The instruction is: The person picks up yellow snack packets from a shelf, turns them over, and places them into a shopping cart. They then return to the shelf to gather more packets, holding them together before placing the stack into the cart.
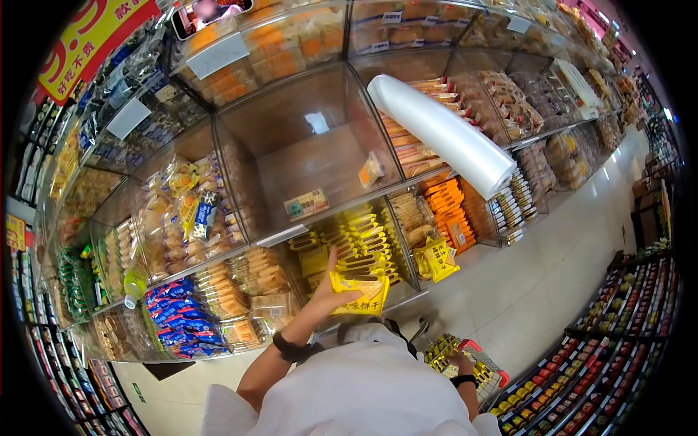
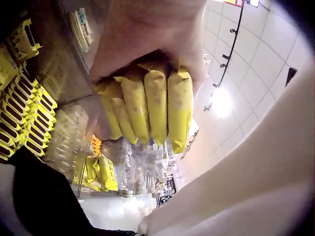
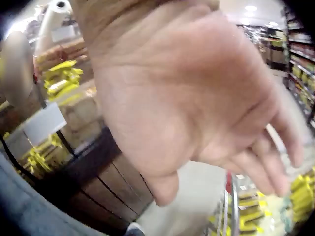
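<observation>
My left hand [image 1: 329, 294] grips a row of several yellow biscuit packets [image 1: 366, 296] side by side, thumb on one side, in front of a clear bin of similar yellow packets [image 1: 360, 243]. The left wrist view shows these held packets [image 2: 156, 108] hanging below the palm. My right hand [image 1: 458, 365] is low at my right side, above a shopping cart [image 1: 496, 367] with yellow packets in it. In the right wrist view this right hand [image 3: 182, 98] has its palm exposed and fingers loosely extended, holding nothing.
Clear bins of packaged snacks surround me, including blue packets [image 1: 182, 316] and orange packets [image 1: 448, 211]. A plastic bag roll [image 1: 443, 134] lies across the bins. Another yellow packet bundle [image 1: 436, 259] sits at the bin edge. Stocked shelves [image 1: 603, 370] stand across the aisle floor [image 1: 531, 276].
</observation>
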`<action>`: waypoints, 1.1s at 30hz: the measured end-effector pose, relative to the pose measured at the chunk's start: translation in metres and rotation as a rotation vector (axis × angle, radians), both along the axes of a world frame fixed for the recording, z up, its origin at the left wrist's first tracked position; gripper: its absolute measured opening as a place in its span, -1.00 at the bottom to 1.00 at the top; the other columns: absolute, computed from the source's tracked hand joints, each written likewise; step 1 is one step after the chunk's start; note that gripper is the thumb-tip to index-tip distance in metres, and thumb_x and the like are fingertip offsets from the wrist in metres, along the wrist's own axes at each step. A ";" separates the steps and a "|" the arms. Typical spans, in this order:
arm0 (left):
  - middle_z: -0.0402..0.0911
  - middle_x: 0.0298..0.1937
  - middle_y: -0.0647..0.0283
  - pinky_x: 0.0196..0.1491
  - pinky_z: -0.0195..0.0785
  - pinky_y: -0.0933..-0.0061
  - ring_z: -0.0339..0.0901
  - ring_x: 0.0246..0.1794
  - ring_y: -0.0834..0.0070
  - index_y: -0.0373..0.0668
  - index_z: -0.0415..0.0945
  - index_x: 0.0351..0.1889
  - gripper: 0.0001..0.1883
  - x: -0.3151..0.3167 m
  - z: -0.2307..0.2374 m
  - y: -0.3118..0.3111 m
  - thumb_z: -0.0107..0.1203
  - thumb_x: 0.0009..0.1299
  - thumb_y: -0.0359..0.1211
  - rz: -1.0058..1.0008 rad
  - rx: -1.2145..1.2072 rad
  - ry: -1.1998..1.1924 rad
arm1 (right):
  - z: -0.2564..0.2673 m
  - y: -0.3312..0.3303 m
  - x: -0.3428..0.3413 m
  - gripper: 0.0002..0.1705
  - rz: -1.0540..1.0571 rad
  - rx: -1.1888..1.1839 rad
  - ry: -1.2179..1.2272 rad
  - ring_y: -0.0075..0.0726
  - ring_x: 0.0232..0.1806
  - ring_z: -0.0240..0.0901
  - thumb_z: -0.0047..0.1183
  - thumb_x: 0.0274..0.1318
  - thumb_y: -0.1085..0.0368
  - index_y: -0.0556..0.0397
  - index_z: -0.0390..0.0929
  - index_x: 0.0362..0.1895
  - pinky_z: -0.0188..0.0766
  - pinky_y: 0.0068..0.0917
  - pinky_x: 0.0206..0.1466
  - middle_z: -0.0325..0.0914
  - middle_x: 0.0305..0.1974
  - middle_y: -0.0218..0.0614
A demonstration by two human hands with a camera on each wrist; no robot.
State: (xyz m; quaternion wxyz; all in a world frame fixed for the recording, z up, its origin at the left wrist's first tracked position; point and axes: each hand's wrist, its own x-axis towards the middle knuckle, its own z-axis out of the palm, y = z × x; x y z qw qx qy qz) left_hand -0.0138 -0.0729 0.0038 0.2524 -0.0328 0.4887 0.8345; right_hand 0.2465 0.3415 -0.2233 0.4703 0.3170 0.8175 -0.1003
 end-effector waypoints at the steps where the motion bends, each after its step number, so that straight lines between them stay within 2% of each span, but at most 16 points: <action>1: 0.06 0.29 0.11 0.19 0.06 0.47 0.16 0.21 0.39 -0.03 -0.54 0.35 0.14 0.002 0.000 -0.002 0.20 0.03 -0.56 0.008 -0.009 -0.001 | -0.004 -0.007 0.012 -0.30 -0.147 -0.066 0.084 0.02 0.05 0.32 0.09 -0.16 -0.13 0.03 0.36 0.04 0.28 -0.20 0.03 0.43 -0.02 -0.08; 3: 0.07 0.28 0.10 0.19 0.07 0.46 0.17 0.20 0.39 -0.01 -0.54 0.35 0.14 0.004 0.000 -0.004 0.20 0.04 -0.55 0.018 -0.029 -0.006 | -0.052 -0.006 0.047 -0.35 -0.205 -0.197 0.434 -0.09 -0.18 0.48 0.12 -0.22 -0.06 0.17 0.41 -0.11 0.39 -0.28 -0.16 0.51 -0.26 0.07; 4: 0.07 0.28 0.10 0.18 0.07 0.46 0.17 0.20 0.39 -0.01 -0.54 0.35 0.14 0.004 0.001 -0.004 0.20 0.04 -0.55 0.022 -0.028 -0.002 | -0.059 -0.007 0.055 -0.41 -0.328 -0.236 0.478 -0.12 -0.23 0.47 0.14 -0.27 0.00 0.13 0.42 -0.16 0.39 -0.30 -0.22 0.50 -0.31 0.01; 8: 0.07 0.28 0.09 0.18 0.07 0.47 0.17 0.20 0.38 0.00 -0.55 0.35 0.13 0.001 0.004 -0.005 0.20 0.05 -0.55 0.024 -0.041 -0.003 | -0.078 0.006 0.056 -0.60 -1.173 -0.313 0.323 -0.24 -0.45 0.45 0.21 -0.48 0.24 -0.02 0.48 -0.36 0.37 -0.38 -0.42 0.46 -0.52 -0.24; 10: 0.08 0.28 0.08 0.18 0.08 0.47 0.18 0.20 0.38 0.00 -0.55 0.35 0.13 0.000 0.002 -0.006 0.20 0.05 -0.55 0.019 -0.062 -0.005 | -0.085 0.011 0.060 -0.64 -1.343 -0.338 0.292 -0.30 -0.56 0.43 0.25 -0.58 0.36 -0.09 0.50 -0.45 0.36 -0.41 -0.52 0.44 -0.62 -0.36; 11: 0.08 0.27 0.08 0.17 0.08 0.46 0.18 0.20 0.38 0.00 -0.56 0.35 0.13 -0.001 0.001 -0.006 0.20 0.05 -0.55 0.015 -0.077 -0.002 | -0.084 0.013 0.062 -0.68 -1.361 -0.332 0.285 -0.29 -0.56 0.44 0.23 -0.52 0.35 -0.07 0.50 -0.46 0.37 -0.40 -0.52 0.45 -0.62 -0.35; 15: 0.11 0.26 0.08 0.16 0.10 0.46 0.20 0.18 0.37 0.02 -0.56 0.35 0.14 -0.007 0.004 0.000 0.21 0.05 -0.54 0.033 -0.068 0.013 | -0.052 -0.006 0.034 -0.80 -1.187 -0.302 0.260 -0.27 -0.55 0.46 0.17 -0.30 0.28 0.01 0.47 -0.48 0.41 -0.35 -0.52 0.46 -0.62 -0.29; 18: 0.09 0.27 0.12 0.17 0.08 0.49 0.21 0.18 0.39 -0.01 -0.52 0.36 0.12 -0.011 0.008 0.008 0.20 0.04 -0.53 0.029 -0.083 0.060 | -0.044 -0.025 0.017 -0.80 -1.009 -0.340 0.255 -0.25 -0.54 0.48 0.13 -0.14 0.23 0.07 0.45 -0.50 0.44 -0.31 -0.52 0.46 -0.62 -0.24; 19: 0.09 0.27 0.12 0.17 0.08 0.49 0.20 0.18 0.40 0.01 -0.52 0.36 0.12 -0.011 0.009 0.011 0.20 0.04 -0.53 0.024 -0.074 0.069 | -0.051 -0.028 0.017 -0.75 -0.890 -0.456 0.281 -0.24 -0.51 0.49 -0.03 0.03 0.17 0.12 0.44 -0.47 0.45 -0.22 -0.54 0.44 -0.63 -0.22; 21: 0.10 0.27 0.13 0.17 0.08 0.48 0.20 0.18 0.40 0.03 -0.52 0.36 0.13 -0.013 0.010 0.016 0.20 0.03 -0.54 0.017 -0.055 0.089 | -0.069 -0.038 0.007 -0.82 -0.676 -0.382 0.268 -0.22 -0.65 0.40 -0.07 -0.06 0.34 0.17 0.36 -0.35 0.30 -0.32 -0.75 0.41 -0.57 -0.13; 25: 0.14 0.23 0.05 0.13 0.13 0.46 0.23 0.15 0.37 0.00 -0.61 0.33 0.18 -0.013 0.010 0.020 0.23 0.03 -0.54 0.017 -0.075 0.195 | -0.056 -0.066 -0.022 -0.70 -0.117 -0.210 0.538 0.12 -0.29 0.45 0.04 -0.21 0.36 0.21 0.46 -0.28 0.40 -0.15 -0.31 0.49 -0.35 0.11; 26: 0.14 0.23 0.05 0.13 0.13 0.45 0.23 0.15 0.38 0.00 -0.62 0.33 0.19 -0.012 0.013 0.020 0.24 0.02 -0.54 0.014 -0.098 0.220 | -0.035 -0.075 -0.039 -0.65 -0.180 -0.289 0.429 0.19 -0.19 0.41 0.05 -0.22 0.35 0.22 0.47 -0.23 0.35 -0.15 -0.14 0.48 -0.30 0.15; 29: 0.14 0.24 0.05 0.14 0.14 0.44 0.23 0.15 0.37 -0.01 -0.63 0.33 0.21 -0.008 0.023 0.017 0.25 0.00 -0.55 0.024 -0.128 0.272 | -0.096 -0.069 -0.030 -0.65 -0.334 -0.344 0.435 0.16 -0.15 0.41 0.04 -0.21 0.35 0.21 0.48 -0.22 0.33 -0.15 -0.12 0.47 -0.28 0.15; 30: 0.13 0.24 0.05 0.14 0.14 0.43 0.22 0.15 0.37 -0.01 -0.63 0.33 0.21 -0.005 0.025 0.014 0.25 -0.01 -0.55 0.031 -0.133 0.283 | -0.094 -0.070 -0.034 -0.67 -0.263 -0.327 0.415 0.10 -0.25 0.48 -0.01 -0.17 0.41 0.21 0.46 -0.20 0.44 -0.14 -0.29 0.48 -0.30 0.16; 33: 0.19 0.20 0.08 0.14 0.15 0.43 0.26 0.13 0.39 0.03 -0.61 0.33 0.24 0.002 0.016 0.001 0.31 -0.04 -0.46 0.077 -0.233 0.347 | -0.052 -0.076 -0.050 -0.70 -0.559 -0.466 0.368 0.02 -0.41 0.54 -0.06 -0.14 0.48 0.24 0.43 -0.21 0.48 -0.23 -0.57 0.49 -0.35 0.14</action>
